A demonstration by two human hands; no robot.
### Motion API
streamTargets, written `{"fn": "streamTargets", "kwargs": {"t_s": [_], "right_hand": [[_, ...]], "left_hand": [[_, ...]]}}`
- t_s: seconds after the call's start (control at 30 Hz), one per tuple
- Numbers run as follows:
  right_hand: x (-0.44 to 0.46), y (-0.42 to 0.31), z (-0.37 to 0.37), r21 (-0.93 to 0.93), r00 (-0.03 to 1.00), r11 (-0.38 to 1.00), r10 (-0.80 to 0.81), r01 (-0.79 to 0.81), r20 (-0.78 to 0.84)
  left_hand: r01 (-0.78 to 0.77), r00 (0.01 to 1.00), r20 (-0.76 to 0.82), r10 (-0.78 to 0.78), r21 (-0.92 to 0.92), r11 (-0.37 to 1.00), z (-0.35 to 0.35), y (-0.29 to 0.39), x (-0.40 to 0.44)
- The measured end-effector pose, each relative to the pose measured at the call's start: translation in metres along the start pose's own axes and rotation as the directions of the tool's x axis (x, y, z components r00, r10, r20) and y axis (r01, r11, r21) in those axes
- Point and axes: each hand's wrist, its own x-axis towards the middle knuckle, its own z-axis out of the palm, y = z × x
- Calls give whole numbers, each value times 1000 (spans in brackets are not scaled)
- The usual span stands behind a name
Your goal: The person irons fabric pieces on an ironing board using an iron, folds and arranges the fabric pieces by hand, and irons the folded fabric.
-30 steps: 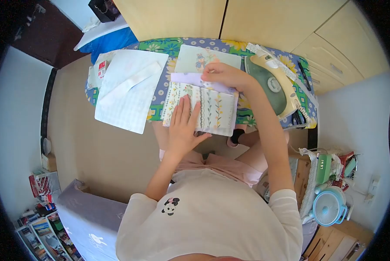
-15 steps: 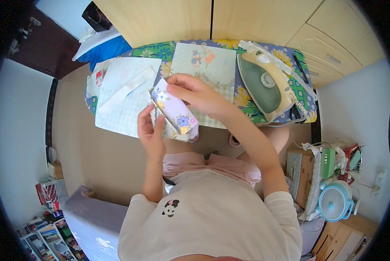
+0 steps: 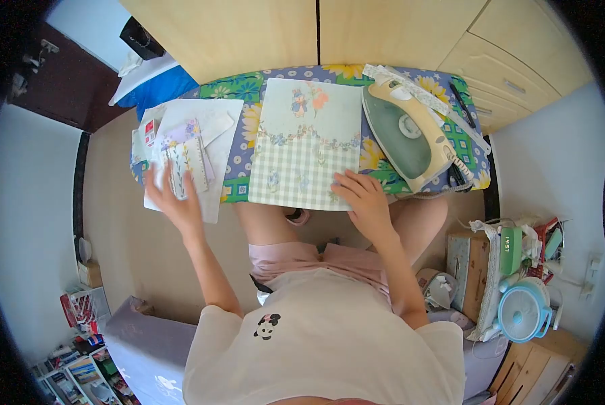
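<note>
My left hand (image 3: pixel 174 206) has its fingers spread over a small floral card (image 3: pixel 184 165) on the left side of the board. Under that card lies a lilac floral piece (image 3: pixel 181 133), and both rest on a plain white sheet (image 3: pixel 216 152). Near the lower right corner of a pale green checked sheet (image 3: pixel 296 158), my right hand (image 3: pixel 364 202) lies with its fingers stretched onto the paper. That sheet shows a printed animal figure and flowers, and its near edge reaches over my lap.
A cream and green iron (image 3: pixel 410 128) lies on its side on the right of the flowered ironing board (image 3: pixel 238 88). Behind it are a paper strip (image 3: pixel 417 91) and a dark pen (image 3: pixel 462 104). A red and white box (image 3: pixel 150 131) sits at the far left.
The lilac floral piece and small card went from both hands down onto the white sheet at left. My hands moved apart, and the checked sheet shifted towards me.
</note>
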Motion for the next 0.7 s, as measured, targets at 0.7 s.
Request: {"fn": "streamTargets", "kwargs": {"t_s": [0.7], "right_hand": [[55,-14,-22,821,927,545,371,-171,-54]], "left_hand": [[613,725,526,-445,-787,69,-57,34,-4]]}}
